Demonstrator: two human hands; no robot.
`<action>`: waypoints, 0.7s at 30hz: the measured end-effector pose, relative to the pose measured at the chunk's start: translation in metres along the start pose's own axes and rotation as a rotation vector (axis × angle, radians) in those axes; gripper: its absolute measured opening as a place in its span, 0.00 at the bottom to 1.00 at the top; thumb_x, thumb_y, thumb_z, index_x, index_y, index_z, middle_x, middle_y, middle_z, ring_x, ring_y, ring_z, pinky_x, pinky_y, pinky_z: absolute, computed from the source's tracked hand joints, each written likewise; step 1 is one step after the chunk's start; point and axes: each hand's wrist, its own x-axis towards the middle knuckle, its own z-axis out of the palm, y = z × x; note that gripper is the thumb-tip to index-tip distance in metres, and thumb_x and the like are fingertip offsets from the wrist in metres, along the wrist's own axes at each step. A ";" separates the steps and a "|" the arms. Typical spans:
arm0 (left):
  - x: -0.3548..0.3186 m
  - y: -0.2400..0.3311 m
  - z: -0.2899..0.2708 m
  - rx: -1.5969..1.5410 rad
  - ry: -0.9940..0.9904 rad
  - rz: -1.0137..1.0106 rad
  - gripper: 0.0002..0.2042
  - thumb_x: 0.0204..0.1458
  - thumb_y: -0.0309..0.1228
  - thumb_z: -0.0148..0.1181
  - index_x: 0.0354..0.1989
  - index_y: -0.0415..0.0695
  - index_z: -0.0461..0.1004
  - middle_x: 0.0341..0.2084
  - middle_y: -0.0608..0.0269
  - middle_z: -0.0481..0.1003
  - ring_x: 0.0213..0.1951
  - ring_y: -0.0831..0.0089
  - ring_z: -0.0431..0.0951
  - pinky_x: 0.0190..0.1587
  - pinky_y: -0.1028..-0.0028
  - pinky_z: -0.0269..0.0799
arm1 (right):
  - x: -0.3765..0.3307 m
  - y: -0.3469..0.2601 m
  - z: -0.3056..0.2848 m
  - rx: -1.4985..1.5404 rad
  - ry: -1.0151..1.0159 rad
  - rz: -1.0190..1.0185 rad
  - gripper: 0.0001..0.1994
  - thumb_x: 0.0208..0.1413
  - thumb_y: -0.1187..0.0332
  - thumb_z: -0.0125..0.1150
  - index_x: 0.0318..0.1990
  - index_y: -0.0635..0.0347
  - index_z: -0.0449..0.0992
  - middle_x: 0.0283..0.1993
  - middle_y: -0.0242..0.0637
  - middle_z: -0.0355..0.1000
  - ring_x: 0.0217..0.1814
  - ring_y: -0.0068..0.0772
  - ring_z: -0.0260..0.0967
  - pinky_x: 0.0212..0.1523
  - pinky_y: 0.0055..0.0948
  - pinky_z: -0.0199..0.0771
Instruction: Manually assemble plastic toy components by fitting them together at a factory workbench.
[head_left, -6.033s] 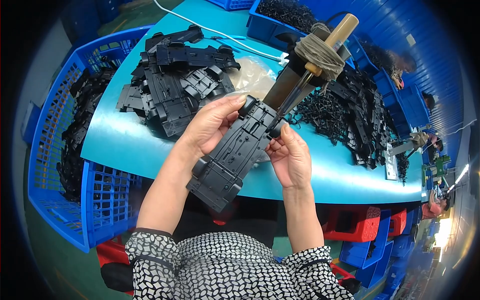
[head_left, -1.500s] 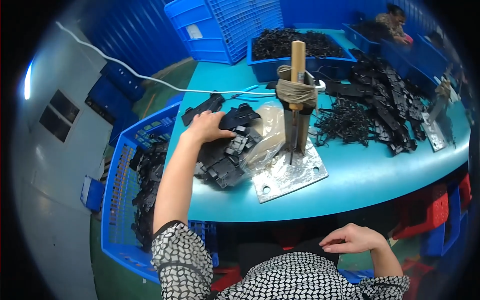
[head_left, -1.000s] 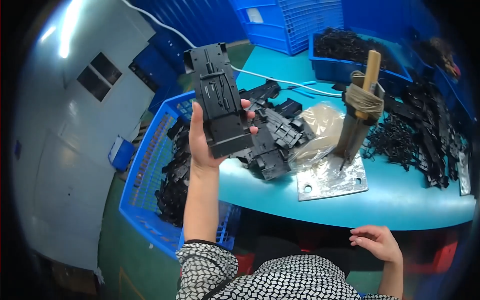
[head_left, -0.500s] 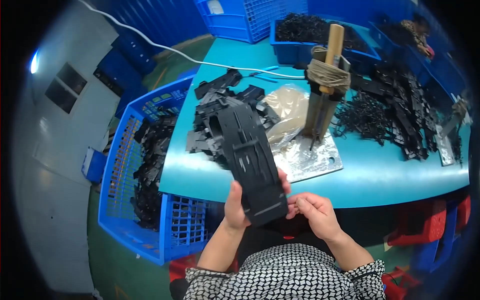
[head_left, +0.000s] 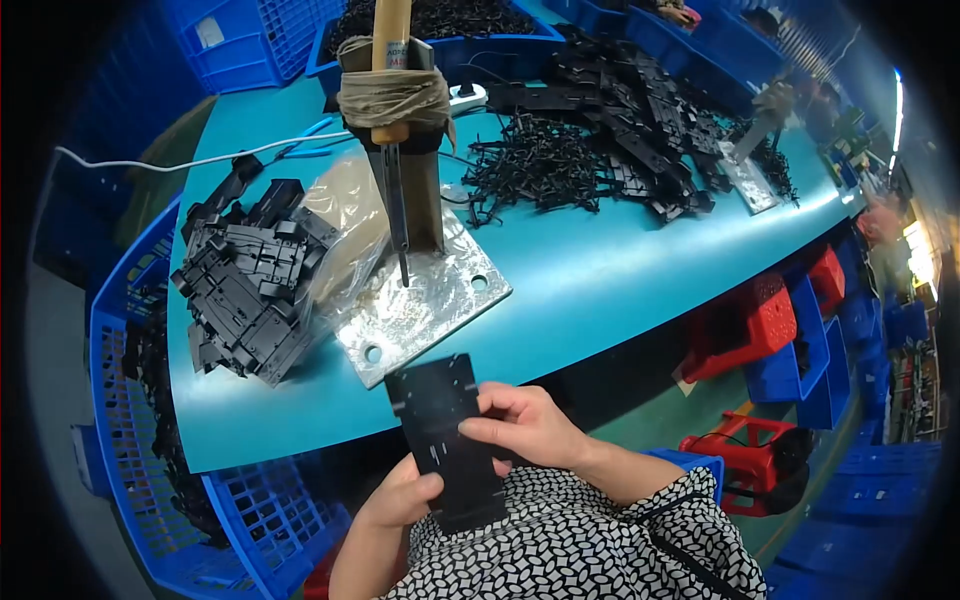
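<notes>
Head fisheye, looking down, close over table (head_left: 620, 290).

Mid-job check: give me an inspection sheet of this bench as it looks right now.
Surface: teal table, crowded.
Job's things: flat black plastic part held in front of the body; stack of black parts at left.
Clutter: metal base plate with upright tool, clear bag, tangled black scrap.
Grippers: left hand and right hand both grip the part.
Cables: white cable.
Surroundings: blue crates, red stools.
</notes>
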 end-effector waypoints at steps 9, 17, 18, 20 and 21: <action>0.000 -0.003 0.017 0.212 0.394 0.166 0.13 0.51 0.24 0.51 0.43 0.30 0.67 0.39 0.43 0.73 0.43 0.57 0.75 0.49 0.62 0.69 | 0.023 -0.077 -0.111 -0.918 0.603 -0.529 0.09 0.53 0.69 0.56 0.34 0.67 0.74 0.31 0.36 0.73 0.33 0.24 0.68 0.36 0.24 0.69; 0.008 -0.001 0.023 0.077 0.372 0.098 0.16 0.51 0.24 0.50 0.46 0.28 0.62 0.38 0.40 0.72 0.39 0.52 0.76 0.43 0.59 0.74 | 0.093 -0.097 -0.204 -1.427 0.827 -0.633 0.14 0.44 0.70 0.61 0.41 0.59 0.73 0.42 0.44 0.69 0.47 0.46 0.64 0.47 0.37 0.66; 0.007 0.000 0.024 0.077 0.375 0.103 0.16 0.51 0.24 0.50 0.46 0.28 0.62 0.38 0.40 0.72 0.39 0.52 0.76 0.43 0.59 0.74 | 0.094 -0.093 -0.199 -1.437 0.808 -0.615 0.14 0.44 0.70 0.62 0.41 0.59 0.73 0.41 0.43 0.69 0.46 0.46 0.64 0.47 0.37 0.66; 0.005 0.001 0.023 0.095 0.380 0.115 0.15 0.51 0.24 0.49 0.46 0.28 0.62 0.38 0.40 0.72 0.39 0.52 0.76 0.43 0.60 0.74 | 0.089 -0.089 -0.191 -1.419 0.812 -0.631 0.13 0.44 0.70 0.62 0.41 0.59 0.73 0.41 0.43 0.69 0.43 0.45 0.66 0.43 0.36 0.68; 0.005 0.002 0.023 0.091 0.385 0.117 0.15 0.51 0.24 0.49 0.46 0.28 0.62 0.38 0.40 0.72 0.39 0.52 0.76 0.43 0.60 0.74 | 0.085 -0.087 -0.187 -1.360 0.804 -0.648 0.12 0.44 0.71 0.62 0.39 0.59 0.74 0.40 0.43 0.69 0.41 0.45 0.67 0.42 0.35 0.69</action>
